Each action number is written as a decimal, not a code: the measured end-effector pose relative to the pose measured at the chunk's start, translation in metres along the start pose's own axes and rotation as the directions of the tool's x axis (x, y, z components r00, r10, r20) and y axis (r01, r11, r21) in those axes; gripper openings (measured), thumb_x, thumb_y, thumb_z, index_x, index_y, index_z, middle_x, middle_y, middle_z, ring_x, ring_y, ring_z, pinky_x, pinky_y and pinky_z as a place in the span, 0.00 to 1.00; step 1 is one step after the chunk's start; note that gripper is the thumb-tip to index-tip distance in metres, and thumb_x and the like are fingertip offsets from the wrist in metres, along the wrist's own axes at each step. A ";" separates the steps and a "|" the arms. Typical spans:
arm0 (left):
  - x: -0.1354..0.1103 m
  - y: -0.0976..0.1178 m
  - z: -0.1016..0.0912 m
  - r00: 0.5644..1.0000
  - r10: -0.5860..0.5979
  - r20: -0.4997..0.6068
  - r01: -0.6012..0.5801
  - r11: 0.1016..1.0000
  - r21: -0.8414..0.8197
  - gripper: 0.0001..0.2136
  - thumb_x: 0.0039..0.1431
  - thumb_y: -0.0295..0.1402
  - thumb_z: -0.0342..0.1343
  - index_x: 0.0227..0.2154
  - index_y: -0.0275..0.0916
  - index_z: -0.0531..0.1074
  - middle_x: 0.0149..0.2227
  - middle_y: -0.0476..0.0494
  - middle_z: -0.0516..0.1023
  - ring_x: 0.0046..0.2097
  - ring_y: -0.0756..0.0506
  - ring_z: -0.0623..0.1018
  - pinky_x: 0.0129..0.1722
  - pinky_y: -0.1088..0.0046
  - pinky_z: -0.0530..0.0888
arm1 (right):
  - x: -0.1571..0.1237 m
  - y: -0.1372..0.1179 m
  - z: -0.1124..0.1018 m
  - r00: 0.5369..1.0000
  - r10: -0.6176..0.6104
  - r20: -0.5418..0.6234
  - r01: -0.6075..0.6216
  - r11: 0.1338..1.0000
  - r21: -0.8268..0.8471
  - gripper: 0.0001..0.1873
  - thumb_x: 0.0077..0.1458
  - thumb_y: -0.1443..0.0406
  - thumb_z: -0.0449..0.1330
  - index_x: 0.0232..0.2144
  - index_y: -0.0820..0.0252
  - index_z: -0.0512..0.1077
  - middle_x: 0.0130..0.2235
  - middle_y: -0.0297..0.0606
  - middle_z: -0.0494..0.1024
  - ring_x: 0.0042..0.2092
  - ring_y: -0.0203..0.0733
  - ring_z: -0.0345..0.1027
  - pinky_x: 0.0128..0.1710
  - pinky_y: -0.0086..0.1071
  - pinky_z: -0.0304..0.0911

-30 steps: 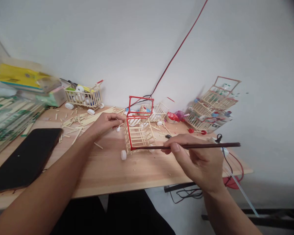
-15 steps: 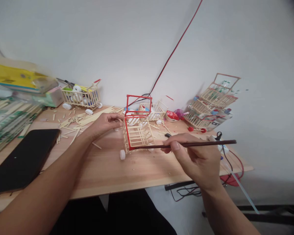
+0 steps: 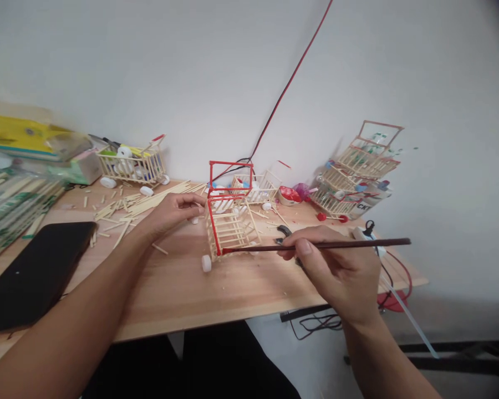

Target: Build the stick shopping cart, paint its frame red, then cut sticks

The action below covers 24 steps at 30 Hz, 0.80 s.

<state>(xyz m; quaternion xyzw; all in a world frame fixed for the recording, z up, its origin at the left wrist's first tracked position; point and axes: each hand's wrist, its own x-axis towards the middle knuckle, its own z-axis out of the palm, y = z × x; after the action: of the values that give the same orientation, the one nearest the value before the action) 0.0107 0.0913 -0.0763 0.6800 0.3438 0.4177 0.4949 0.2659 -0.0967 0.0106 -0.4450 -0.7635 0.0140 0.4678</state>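
One brush (image 3: 363,243) in right hand (image 3: 339,269) touches one cart (image 3: 230,228); left hand (image 3: 176,211) curled, hold unclear.

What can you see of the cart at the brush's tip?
The cart looks made of thin pale wooden sticks, with slatted sides and white wheels. Its handle and left top rail are red, the right rail pale. It stands upright on the table. A brush touches its near left corner; whether the left hand does is unclear.
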 end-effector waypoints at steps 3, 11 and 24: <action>-0.001 0.003 0.002 1.000 -0.016 -0.019 0.015 1.000 -0.023 0.14 0.45 0.39 0.68 0.35 0.37 0.81 0.35 0.43 0.82 0.34 0.46 0.76 0.32 0.72 0.72 | 0.000 0.000 0.002 1.000 0.004 0.002 -0.004 1.000 0.030 0.07 0.60 0.71 0.60 0.35 0.57 0.77 0.31 0.32 0.81 0.33 0.35 0.76 0.34 0.27 0.70; -0.002 0.005 0.004 0.998 -0.043 -0.046 0.041 0.999 -0.035 0.15 0.43 0.40 0.69 0.33 0.37 0.81 0.33 0.44 0.82 0.31 0.48 0.74 0.31 0.73 0.70 | -0.001 0.002 0.001 1.000 0.018 0.000 -0.018 1.000 0.017 0.07 0.60 0.72 0.59 0.34 0.58 0.77 0.30 0.31 0.80 0.32 0.34 0.76 0.34 0.27 0.69; 0.000 0.001 0.002 1.000 -0.020 -0.024 0.019 0.999 -0.031 0.13 0.45 0.38 0.67 0.34 0.36 0.81 0.33 0.45 0.81 0.30 0.49 0.72 0.31 0.73 0.69 | -0.003 0.002 0.003 1.000 0.024 -0.012 -0.023 0.999 0.035 0.08 0.60 0.72 0.59 0.32 0.57 0.76 0.29 0.29 0.80 0.31 0.33 0.76 0.33 0.27 0.69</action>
<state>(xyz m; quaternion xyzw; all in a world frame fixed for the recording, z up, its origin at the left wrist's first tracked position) 0.0129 0.0904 -0.0760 0.6638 0.3499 0.4263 0.5052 0.2654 -0.0959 0.0056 -0.4458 -0.7549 0.0299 0.4800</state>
